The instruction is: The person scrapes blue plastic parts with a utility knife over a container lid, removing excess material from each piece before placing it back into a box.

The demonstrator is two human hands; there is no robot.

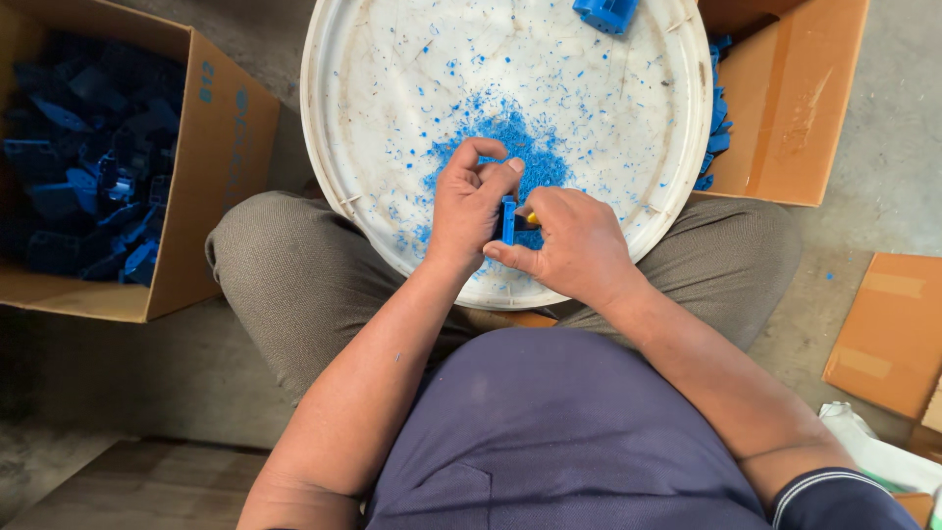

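Observation:
My left hand [469,204] grips a small blue plastic part [508,220] held upright over the near edge of a round white lid [343,118]. My right hand [574,243] is closed around a small tool with a yellow bit [531,218] showing, pressed against the blue part. The tool itself is mostly hidden by my fingers. A heap of blue plastic shavings [510,142] lies on the lid just beyond my hands. Another blue plastic part [605,14] rests at the lid's far rim.
The lid sits on my lap, above my grey trousers. A cardboard box [211,167] of dark blue plastic parts stands at the left. Another cardboard box [795,108] with blue parts is at the right. Flat cardboard pieces [888,334] lie on the concrete floor.

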